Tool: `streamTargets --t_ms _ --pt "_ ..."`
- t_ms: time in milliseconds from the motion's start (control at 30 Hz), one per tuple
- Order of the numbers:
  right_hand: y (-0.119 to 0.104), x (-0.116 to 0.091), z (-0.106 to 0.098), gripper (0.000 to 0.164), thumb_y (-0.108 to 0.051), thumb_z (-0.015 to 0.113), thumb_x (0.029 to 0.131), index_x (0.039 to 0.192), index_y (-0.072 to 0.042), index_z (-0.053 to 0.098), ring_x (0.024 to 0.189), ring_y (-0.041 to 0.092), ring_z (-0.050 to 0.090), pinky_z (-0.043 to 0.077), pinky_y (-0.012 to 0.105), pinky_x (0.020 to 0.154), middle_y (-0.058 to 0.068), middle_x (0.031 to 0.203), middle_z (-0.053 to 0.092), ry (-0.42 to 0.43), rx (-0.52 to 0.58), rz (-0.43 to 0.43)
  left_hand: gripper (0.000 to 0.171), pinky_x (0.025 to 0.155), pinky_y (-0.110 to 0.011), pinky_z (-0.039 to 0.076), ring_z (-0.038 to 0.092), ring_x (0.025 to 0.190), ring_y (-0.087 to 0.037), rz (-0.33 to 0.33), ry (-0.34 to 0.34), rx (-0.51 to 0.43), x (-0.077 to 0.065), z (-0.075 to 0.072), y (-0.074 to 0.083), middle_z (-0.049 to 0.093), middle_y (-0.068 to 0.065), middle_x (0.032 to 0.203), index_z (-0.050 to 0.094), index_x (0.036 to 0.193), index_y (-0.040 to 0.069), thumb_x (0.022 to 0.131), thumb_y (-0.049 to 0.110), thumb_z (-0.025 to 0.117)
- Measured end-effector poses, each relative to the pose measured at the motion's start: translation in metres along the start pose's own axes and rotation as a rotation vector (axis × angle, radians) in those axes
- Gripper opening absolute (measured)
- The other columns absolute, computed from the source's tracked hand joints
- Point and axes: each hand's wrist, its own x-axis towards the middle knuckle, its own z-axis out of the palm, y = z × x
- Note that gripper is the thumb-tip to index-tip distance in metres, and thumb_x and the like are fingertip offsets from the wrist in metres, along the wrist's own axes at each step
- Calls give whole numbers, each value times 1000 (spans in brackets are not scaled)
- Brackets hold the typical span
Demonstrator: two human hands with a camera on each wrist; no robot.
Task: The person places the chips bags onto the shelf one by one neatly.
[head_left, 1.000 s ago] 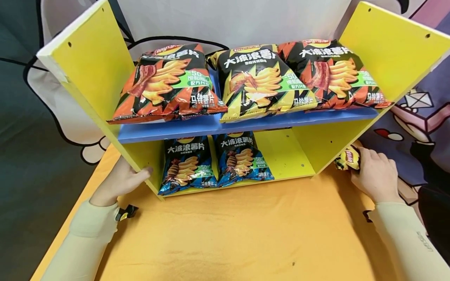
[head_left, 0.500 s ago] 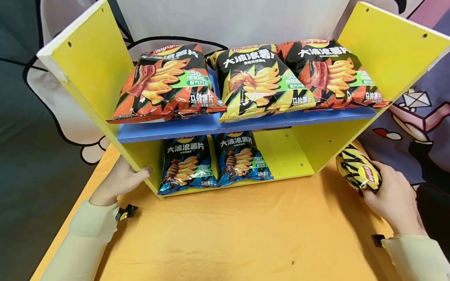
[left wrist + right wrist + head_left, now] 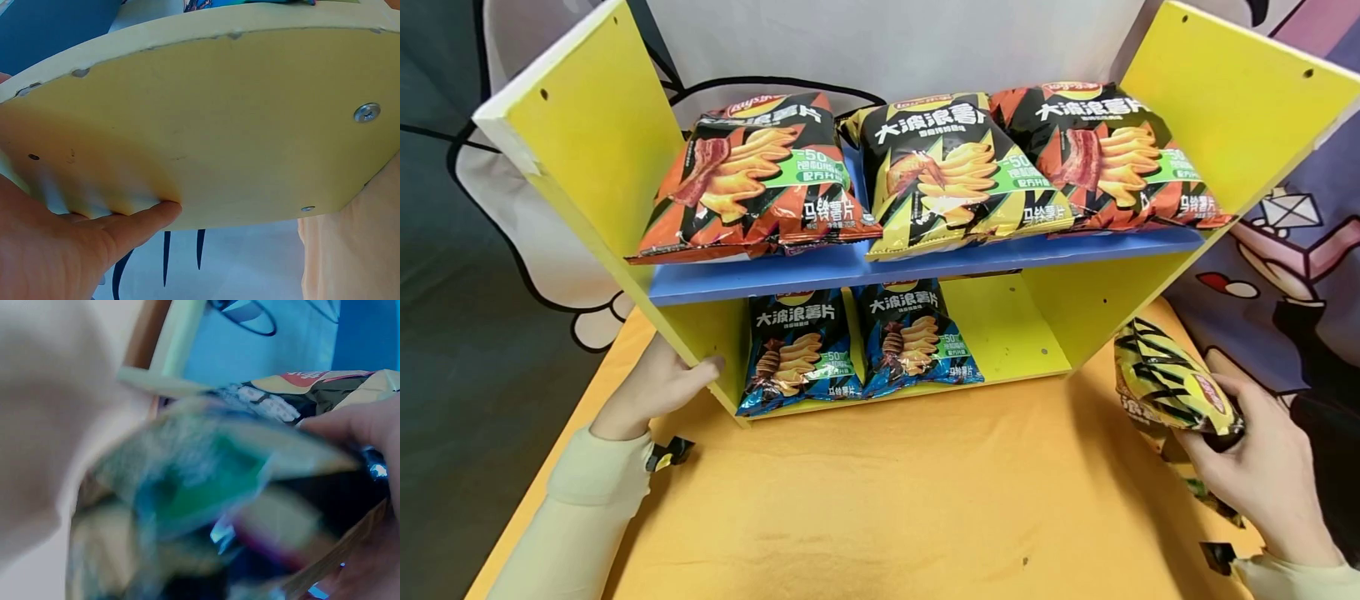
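Note:
My right hand (image 3: 1262, 454) grips a yellow-and-black bag of potato chips (image 3: 1165, 379) by its top end, just outside the shelf's right side. In the right wrist view the chip bag (image 3: 200, 481) is blurred and fills much of the picture. My left hand (image 3: 662, 387) holds the left side panel of the yellow shelf unit (image 3: 580, 167), its thumb at the front edge. The left wrist view shows fingers (image 3: 147, 220) against the panel's outer face (image 3: 219, 125). Two blue chip bags (image 3: 801, 354) lean side by side on the lower level.
On the blue upper shelf (image 3: 820, 279) rest two red chip bags (image 3: 760, 183) with a yellow one (image 3: 958, 175) between them. Right of the blue bags, the yellow back panel (image 3: 1007, 321) shows. An orange cloth (image 3: 880, 492) covers the table.
My right hand has come toward me and rightward with the yellow chip bag, which shows more of itself beside the shelf. The left hand stays on the panel.

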Motion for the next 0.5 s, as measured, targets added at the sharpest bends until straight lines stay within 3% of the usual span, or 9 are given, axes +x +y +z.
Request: streamTargets --t_ms 67,133,233,300,367,433,500 --pt "-6 -3 -3 74 -4 87 67 136 -2 61 93 21 65 40 19 87 32 124 67 6 -14 25 39 70 -26 33 43 75 -15 3 0 0 0 0 0 42 -5 85 45 109 -7 72 -18 56" --pt "-12 -6 -5 71 -6 90 65 131 -1 64 82 -6 54 33 12 72 31 116 70 15 -27 57 37 70 -26 33 42 74 -15 8 1 -1 0 0 0 41 -5 84 45 107 -8 72 -17 56" --pt "-20 -11 -7 67 -7 90 65 126 1 65 75 -2 60 28 13 61 33 108 70 13 -32 124 37 70 -26 32 42 74 -15 19 -2 -3 0 1 0 41 -6 84 45 107 -8 72 -17 56" --pt "-25 -14 -7 62 -8 89 66 122 2 65 72 22 67 28 14 60 34 103 70 8 -39 170 39 71 -26 32 42 74 -15 24 -4 -7 0 1 1 41 -7 85 45 109 -9 72 -18 55" --pt "-29 -18 -8 59 -9 89 67 120 2 65 69 28 66 27 14 59 34 100 70 -10 -35 199 41 72 -26 32 42 76 -15 25 -6 -10 0 1 1 42 -8 87 45 112 -10 72 -18 55" --pt "-33 -21 -8 60 -12 90 69 122 -1 65 71 -3 57 28 14 59 33 101 71 -37 -22 210 42 72 -26 32 42 76 -16 24 -6 -9 0 1 1 42 -8 87 45 112 -10 73 -18 55" --pt "-37 -22 -7 66 -13 91 70 130 -4 64 79 -25 39 30 13 61 31 104 71 -61 11 191 39 71 -26 32 42 75 -15 23 -6 -6 1 1 1 41 -7 86 45 109 -9 73 -18 56"
